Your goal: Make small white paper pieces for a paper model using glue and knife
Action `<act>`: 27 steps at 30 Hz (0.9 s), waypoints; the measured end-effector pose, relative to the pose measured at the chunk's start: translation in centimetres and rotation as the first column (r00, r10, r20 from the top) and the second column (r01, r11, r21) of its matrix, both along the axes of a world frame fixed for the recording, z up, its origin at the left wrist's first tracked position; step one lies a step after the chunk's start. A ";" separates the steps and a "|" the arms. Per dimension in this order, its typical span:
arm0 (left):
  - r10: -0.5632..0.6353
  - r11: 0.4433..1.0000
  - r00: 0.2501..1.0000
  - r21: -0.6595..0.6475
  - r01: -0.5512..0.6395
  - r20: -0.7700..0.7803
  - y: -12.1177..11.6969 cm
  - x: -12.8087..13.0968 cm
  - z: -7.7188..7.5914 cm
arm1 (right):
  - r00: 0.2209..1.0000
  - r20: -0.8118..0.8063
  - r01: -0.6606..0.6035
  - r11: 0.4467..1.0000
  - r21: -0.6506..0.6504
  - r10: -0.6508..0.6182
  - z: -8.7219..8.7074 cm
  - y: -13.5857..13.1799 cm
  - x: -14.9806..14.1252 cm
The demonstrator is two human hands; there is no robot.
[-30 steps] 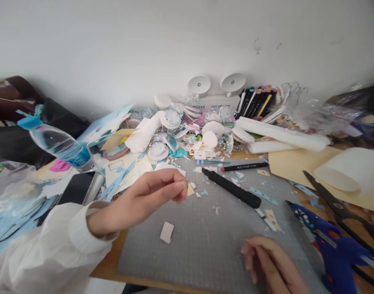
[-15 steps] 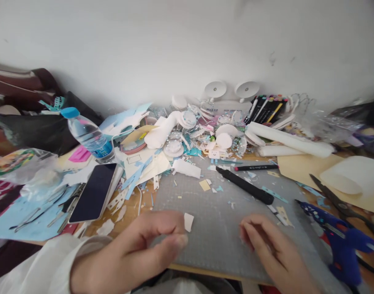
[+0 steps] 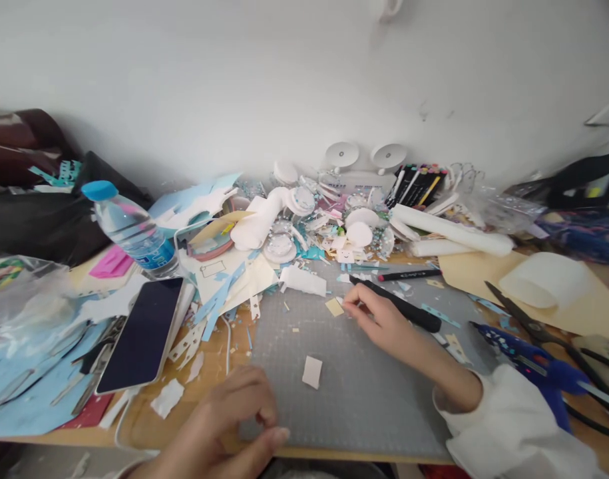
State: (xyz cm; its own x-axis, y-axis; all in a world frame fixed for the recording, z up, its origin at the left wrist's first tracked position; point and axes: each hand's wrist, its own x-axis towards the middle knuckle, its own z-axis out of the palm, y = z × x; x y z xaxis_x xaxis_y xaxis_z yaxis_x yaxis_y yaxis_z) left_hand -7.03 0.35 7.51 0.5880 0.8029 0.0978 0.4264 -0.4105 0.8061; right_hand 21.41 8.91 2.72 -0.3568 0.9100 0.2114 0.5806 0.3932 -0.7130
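Observation:
My right hand (image 3: 379,319) reaches across the grey cutting mat (image 3: 354,406), its fingertips pinched together beside a small yellow paper square (image 3: 334,307) and some tiny scraps. A black craft knife (image 3: 397,304) lies just right of those fingers. My left hand (image 3: 229,426) rests curled at the mat's near left corner, thumb against fingers, with nothing visible in it. A white paper scrap (image 3: 312,371) lies on the mat between the two hands.
A phone (image 3: 142,334) and a water bottle (image 3: 129,229) sit at left among blue paper scraps. White foam rolls (image 3: 448,229), marker pens (image 3: 416,183) and round white discs crowd the back. A blue glue gun (image 3: 534,369) and scissors (image 3: 534,326) lie at right.
My right hand has moved forward from the near edge to the small scraps by the knife. My left hand has dropped back to the mat's near left corner. The view shifted slightly.

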 end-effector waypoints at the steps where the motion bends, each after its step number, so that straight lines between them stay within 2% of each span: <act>1: 0.001 1.000 1.000 0.006 -0.001 -0.016 0.2 0.1 -0.1 | 1.000 -0.015 -0.006 1.000 -0.004 0.006 -0.4 0.5 0.0; 5: 0.006 0.999 0.988 0.037 -0.001 -0.156 1.4 0.9 -0.5 | 0.997 -0.077 -0.018 1.000 0.002 0.018 -2.4 1.7 0.2; 8: -0.036 0.995 0.962 0.075 0.058 -0.271 2.6 2.1 -0.8 | 0.996 -0.086 -0.007 0.999 0.034 0.010 -3.4 1.7 0.5; 12: -0.112 0.982 0.918 0.101 0.162 -0.380 4.2 4.0 -1.9 | 0.998 -0.005 -0.066 0.994 0.086 0.067 -3.5 1.2 1.0; 15: -0.114 0.974 0.908 0.137 0.183 -0.404 5.0 5.1 -3.0 | 0.988 0.081 -0.137 0.985 0.103 0.129 -3.2 1.0 1.2; 18: -0.116 0.966 0.910 0.167 0.196 -0.399 5.3 5.3 -3.6 | 0.980 0.140 -0.154 0.982 0.109 0.138 -3.1 1.1 1.2; 24: 0.012 0.936 0.903 0.324 0.141 -0.429 6.3 4.2 -3.3 | 0.977 0.184 -0.132 0.983 0.123 0.109 -3.4 1.4 1.4; 27: 0.053 0.925 0.886 0.357 0.131 -0.461 7.0 3.6 -2.8 | 0.980 0.179 -0.116 0.984 0.134 0.091 -3.6 1.3 1.5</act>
